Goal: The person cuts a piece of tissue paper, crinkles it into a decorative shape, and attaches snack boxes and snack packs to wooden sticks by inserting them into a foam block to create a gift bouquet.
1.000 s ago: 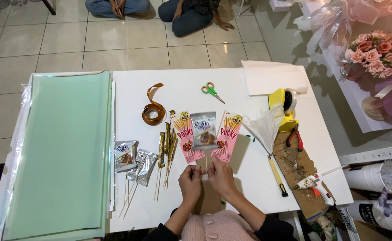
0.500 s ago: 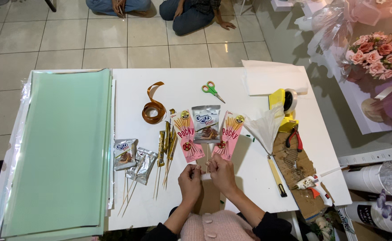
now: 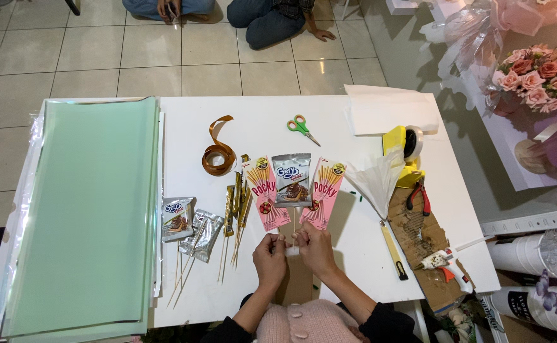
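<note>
Both hands, left hand (image 3: 269, 257) and right hand (image 3: 314, 249), are pinched round the skewer stems (image 3: 293, 223) at the table (image 3: 354, 267) edge; the snack packs (image 3: 293, 185) fan straight away from them, equally near each

Pink snack boxes: two, one (image 3: 267, 200) left and one (image 3: 323, 192) right of the middle packet on the tabletop (image 3: 265, 114)
Silver snack packets: three, one (image 3: 291, 178) between the boxes, two (image 3: 177, 218) (image 3: 205, 234) beside the green sheets
Gold-wrapped sticks: a small bunch (image 3: 239, 203), number unclear
Scissors: one (image 3: 302, 128)
Ribbon coils: one (image 3: 218, 155)
Tape dispensers: one (image 3: 406, 147)
Pliers: one (image 3: 417, 196)
Glue guns: one (image 3: 444, 260)
Green sheet stacks: one (image 3: 81, 209)
Flower bouquets: one (image 3: 532, 76) past the right edge
Hands: two, left (image 3: 269, 257) and right (image 3: 314, 249)
</note>
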